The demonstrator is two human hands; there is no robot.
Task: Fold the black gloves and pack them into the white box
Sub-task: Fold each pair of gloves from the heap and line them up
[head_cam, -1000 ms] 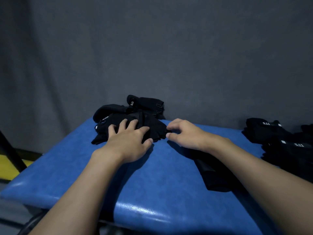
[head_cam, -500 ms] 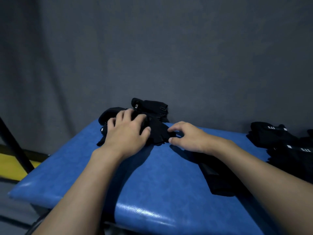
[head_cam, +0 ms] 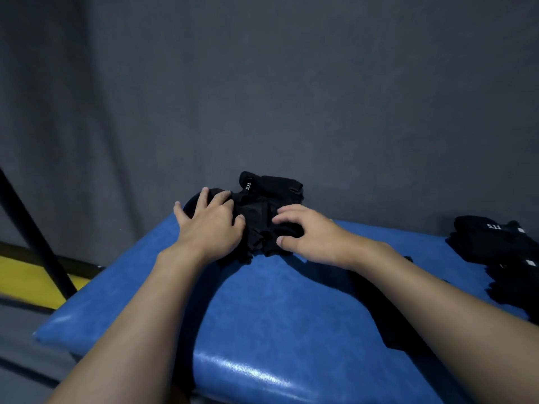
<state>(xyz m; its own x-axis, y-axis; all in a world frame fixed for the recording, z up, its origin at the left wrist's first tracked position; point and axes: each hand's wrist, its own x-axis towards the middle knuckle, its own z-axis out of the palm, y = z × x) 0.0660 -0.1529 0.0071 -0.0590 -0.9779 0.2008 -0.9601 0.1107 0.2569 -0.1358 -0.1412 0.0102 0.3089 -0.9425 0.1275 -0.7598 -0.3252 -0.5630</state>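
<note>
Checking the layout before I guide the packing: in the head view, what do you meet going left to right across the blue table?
Left hand flat on the black gloves → the bunched gloves → right hand gripping their right edge → bare blue table → second pile of black gloves at the right edge.

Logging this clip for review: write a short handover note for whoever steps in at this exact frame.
Left hand: flat, palm down, pressing the left side of the bundle of black fabric gloves at the far edge of the padded blue table.
Right hand: fingers curled, pinching the bundle's right edge.
A separate pile of black gloves with white labels lies at the table's right edge.
Done: no finished fold is visible.
Left: complete the fold, then pack. The white box is not in view, so locate it first.
</note>
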